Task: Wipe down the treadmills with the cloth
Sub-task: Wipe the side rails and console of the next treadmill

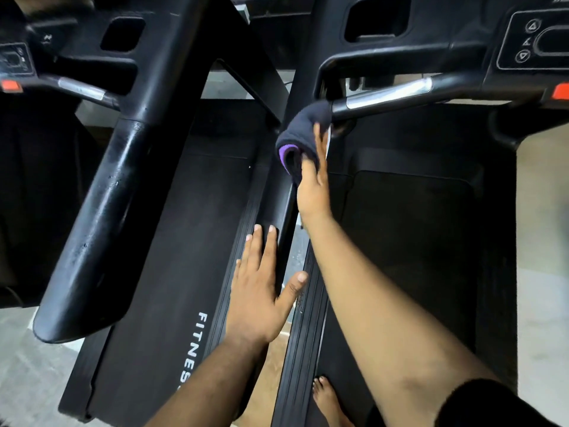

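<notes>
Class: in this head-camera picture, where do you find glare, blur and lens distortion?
Head view: glare on the silver handlebar section and glossy left upright; slight blur on the cloth gripped by the right hand; wide-angle bending splays both treadmills outward; decks dim.

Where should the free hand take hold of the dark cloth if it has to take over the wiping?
Probably at the bunched lower fold with the purple edging, coming from the left. The cloth is draped over the end of the right treadmill's handlebar, and the right hand already grips it from below and right. The left hand, flat and open, would meet that free fold first.
</notes>
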A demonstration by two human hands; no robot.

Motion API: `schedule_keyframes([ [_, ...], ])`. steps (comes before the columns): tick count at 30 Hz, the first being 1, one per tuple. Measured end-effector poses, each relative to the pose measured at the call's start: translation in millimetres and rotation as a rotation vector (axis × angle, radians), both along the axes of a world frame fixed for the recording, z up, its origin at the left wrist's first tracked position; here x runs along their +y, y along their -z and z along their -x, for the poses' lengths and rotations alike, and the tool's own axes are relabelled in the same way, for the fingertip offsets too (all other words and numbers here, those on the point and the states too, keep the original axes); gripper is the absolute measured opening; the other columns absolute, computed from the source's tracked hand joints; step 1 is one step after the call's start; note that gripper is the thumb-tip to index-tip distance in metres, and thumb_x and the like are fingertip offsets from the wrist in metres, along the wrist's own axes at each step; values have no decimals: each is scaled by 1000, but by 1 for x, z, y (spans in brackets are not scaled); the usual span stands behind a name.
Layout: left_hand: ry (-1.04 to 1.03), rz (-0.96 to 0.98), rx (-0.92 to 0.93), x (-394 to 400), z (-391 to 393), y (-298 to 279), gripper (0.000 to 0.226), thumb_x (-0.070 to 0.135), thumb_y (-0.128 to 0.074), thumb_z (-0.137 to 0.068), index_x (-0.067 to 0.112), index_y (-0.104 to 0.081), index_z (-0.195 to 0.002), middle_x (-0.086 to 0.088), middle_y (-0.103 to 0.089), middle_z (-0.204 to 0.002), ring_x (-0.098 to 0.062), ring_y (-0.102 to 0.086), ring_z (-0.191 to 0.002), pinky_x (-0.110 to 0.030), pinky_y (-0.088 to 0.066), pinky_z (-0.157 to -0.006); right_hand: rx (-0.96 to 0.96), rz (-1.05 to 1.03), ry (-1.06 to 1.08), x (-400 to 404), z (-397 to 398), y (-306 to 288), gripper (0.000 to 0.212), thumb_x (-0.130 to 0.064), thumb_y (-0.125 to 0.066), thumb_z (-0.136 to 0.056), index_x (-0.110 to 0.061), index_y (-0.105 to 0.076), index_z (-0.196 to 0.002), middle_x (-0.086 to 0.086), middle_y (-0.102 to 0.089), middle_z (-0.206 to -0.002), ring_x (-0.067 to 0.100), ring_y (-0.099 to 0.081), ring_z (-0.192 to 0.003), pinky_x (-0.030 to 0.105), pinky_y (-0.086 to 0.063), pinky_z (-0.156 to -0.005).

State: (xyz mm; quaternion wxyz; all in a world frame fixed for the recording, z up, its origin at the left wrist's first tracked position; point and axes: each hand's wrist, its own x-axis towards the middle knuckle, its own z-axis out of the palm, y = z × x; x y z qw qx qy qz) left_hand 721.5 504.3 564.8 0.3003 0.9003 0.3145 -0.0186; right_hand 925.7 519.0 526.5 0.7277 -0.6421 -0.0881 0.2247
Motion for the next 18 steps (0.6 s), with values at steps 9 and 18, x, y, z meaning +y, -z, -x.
schedule_keyframes([
  [9,7,6,-56,1,-14,-3,89,92,-17,-86,47,6,-159,21,13,-169,1,14,-155,-46,-12,-129,526,13,17,10,-40,3,72,-70,-42,-96,-30,-41,-156,1,-52,-153,24,-51,-137,44,-39,-117],
  [18,-5,87,-70,9,-10,12,100,91,-15,-84,32,5,-163,18,8,-170,-1,9,-156,-48,-12,-128,658,-66,-105,-54,137,40,50,-46,-40,-109,-17,-45,-149,2,-54,-145,7,-59,-124,23,-48,-97],
])
